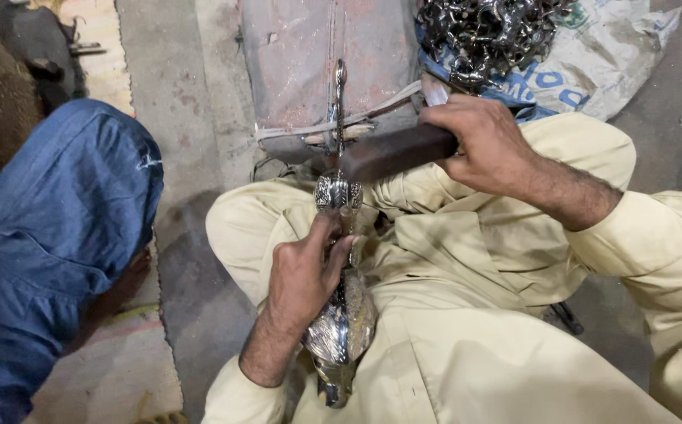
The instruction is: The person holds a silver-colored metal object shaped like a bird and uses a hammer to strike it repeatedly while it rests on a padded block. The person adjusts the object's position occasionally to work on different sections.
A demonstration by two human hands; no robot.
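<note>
A person's blue-clad knee (58, 204) sits at far left. The left hand (303, 275) grips the silver bird figure (342, 330) closed, steadying it in the lap. The right hand (486, 145) clasps a dark wooden block (396, 153) against its upright neck (339, 102). Metal pieces (482, 31) lie piled beyond.

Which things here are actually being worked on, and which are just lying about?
In use:
left hand gripping the silver ornament
right hand holding the dark block
stone slab, under the ornament's tip

Lying about:
metal pile
sack
blue cloth
</note>
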